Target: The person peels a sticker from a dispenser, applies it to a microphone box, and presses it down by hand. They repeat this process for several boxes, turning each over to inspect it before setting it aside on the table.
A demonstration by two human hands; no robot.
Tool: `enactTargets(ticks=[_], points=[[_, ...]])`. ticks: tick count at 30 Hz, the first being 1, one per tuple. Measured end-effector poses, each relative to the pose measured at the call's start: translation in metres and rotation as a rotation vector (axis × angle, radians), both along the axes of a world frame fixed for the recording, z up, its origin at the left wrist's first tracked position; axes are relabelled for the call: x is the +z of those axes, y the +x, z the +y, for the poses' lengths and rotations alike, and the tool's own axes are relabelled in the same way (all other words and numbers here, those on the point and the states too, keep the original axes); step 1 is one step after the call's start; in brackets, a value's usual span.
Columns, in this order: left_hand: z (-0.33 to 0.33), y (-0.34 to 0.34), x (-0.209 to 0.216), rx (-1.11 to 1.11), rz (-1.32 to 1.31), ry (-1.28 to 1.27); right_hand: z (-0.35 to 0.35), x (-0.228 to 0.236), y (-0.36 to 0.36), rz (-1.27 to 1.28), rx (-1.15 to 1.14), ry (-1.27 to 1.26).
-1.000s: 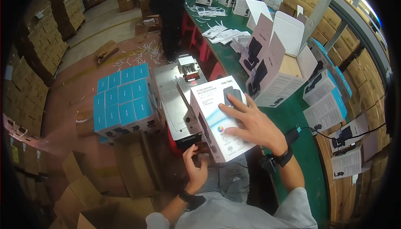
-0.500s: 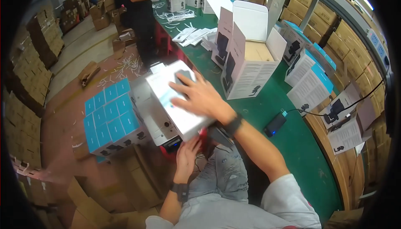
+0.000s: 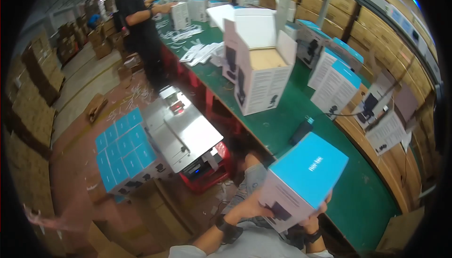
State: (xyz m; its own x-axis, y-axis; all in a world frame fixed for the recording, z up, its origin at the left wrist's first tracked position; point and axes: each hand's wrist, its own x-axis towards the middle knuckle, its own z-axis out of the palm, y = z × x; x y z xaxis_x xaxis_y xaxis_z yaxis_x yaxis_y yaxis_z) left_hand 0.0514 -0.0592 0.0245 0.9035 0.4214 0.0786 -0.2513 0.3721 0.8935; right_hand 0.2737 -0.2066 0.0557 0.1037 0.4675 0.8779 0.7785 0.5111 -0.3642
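Note:
A white product box with a bright blue top (image 3: 306, 164) is held up in front of my body at the lower right. My left hand (image 3: 252, 206) grips its left side low down, fingers partly hidden by the box. My right hand (image 3: 320, 211) supports the near right corner, most of it behind the carton. To the left, a metal-topped machine (image 3: 183, 133) with a small front panel rests on a red stool (image 3: 214, 171). Its flat plate carries no box. Beside it stand several blue-topped boxes in a block (image 3: 122, 150).
On the green table (image 3: 263, 131) stands an open white box (image 3: 263, 81). A black device with a cable (image 3: 301, 131) lies near more blue-topped boxes (image 3: 336, 86). Paper leaflets (image 3: 202, 53) lie farther back. A person in black (image 3: 136, 27) works at the far end. Brown cartons (image 3: 160, 206) stand lower left.
The box has left the machine's top and moved right, now upright with its blue top showing. My right hand went from on top of it to its side; both hands now hold it.

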Motion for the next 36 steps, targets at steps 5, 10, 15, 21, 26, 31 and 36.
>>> enactTargets(ticks=[5, 10, 15, 21, 26, 31, 36], points=[[-0.015, 0.086, 0.031, -0.208, 0.025, 0.276, -0.097, -0.051, 0.022, 0.751, -0.265, -0.784], [-0.046, 0.177, 0.038, -0.491, 0.011, 0.434, -0.114, -0.058, 0.027, 0.731, -0.229, 0.045], [-0.128, 0.249, 0.11, -0.543, -0.013, 0.27, -0.162, 0.07, 0.057, 1.0, -0.547, 0.167], [-0.173, 0.338, 0.104, -0.657, 0.109, 0.019, -0.198, 0.134, 0.102, 0.747, -1.013, -0.072], [-0.131, 0.332, 0.09, -0.4, 0.004, 0.007, -0.135, 0.137, 0.031, 0.06, -1.169, 0.103], [0.059, 0.379, 0.142, 0.866, -0.18, 1.027, -0.056, 0.081, 0.061, 0.343, -0.753, -0.052], [0.179, 0.42, 0.179, 0.971, 0.243, 1.293, 0.083, 0.09, 0.132, 0.674, -0.32, -0.086]])
